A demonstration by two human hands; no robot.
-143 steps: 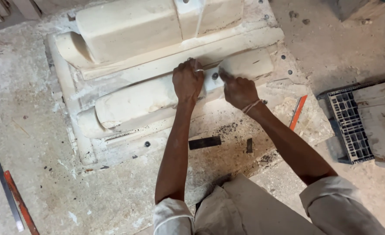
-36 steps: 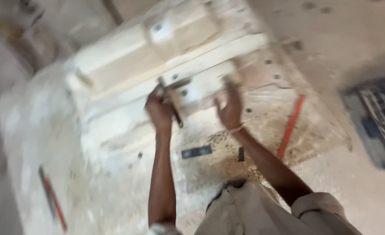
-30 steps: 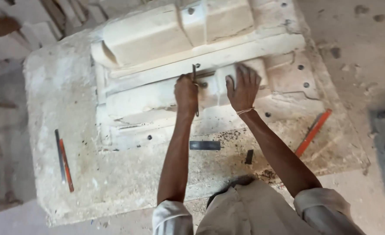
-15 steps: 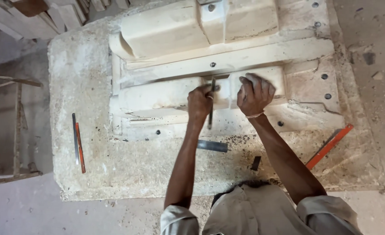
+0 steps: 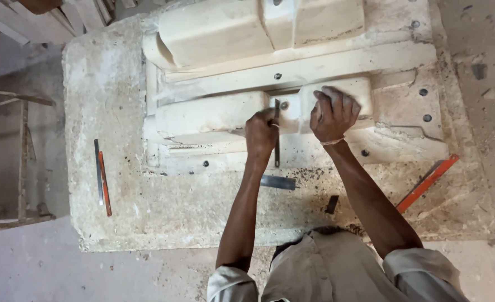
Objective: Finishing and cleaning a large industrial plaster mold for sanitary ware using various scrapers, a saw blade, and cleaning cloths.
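Note:
A large cream-coloured moulded form (image 5: pixel 230 39) with rounded ridges lies on a rough stone slab (image 5: pixel 113 184). My left hand (image 5: pixel 260 134) grips a thin dark metal tool (image 5: pixel 277 134), held upright against the narrow neck between two rounded parts of the near ridge. Beside it, my right hand (image 5: pixel 332 114) rests flat with spread fingers on the right rounded part (image 5: pixel 359 89) of that ridge.
A flat metal blade (image 5: pixel 278 182) and a small dark piece (image 5: pixel 332 204) lie on the slab below my hands. An orange-edged strip (image 5: pixel 428 183) lies at the right, a dark and orange pair of strips (image 5: pixel 102 176) at the left. Wooden frames (image 5: pixel 12 162) stand beyond the slab's left edge.
The view has swung and steadied over the slab. My left hand has taken up the thin metal tool and set it at the neck; my right hand now lies flat on the ridge.

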